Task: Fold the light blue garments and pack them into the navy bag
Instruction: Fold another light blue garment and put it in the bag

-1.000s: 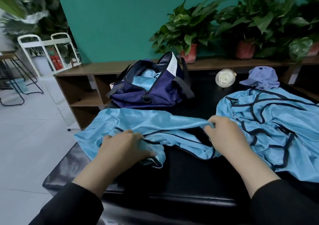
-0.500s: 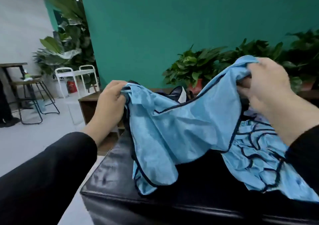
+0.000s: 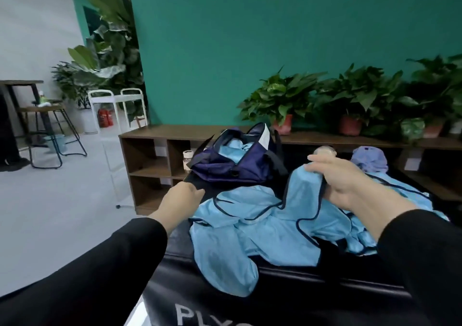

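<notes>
A light blue garment with navy piping lies crumpled on the black padded table, one end hanging over the front edge. My right hand grips a raised fold of it above the table. My left hand hovers at the garment's left edge over bare black surface, fingers loosely curled and holding nothing. The navy bag stands open behind, with folded light blue cloth inside. More light blue fabric lies to the right, partly hidden by my right arm.
A purple cap and a round pale lid sit at the table's back right. A wooden shelf unit with potted plants runs along the green wall. A small jar stands left of the bag. Stools and open floor lie left.
The garment was lifted off the table in both hands, then dropped back in a heap. My left hand has let go of it; my right hand still grips a fold.
</notes>
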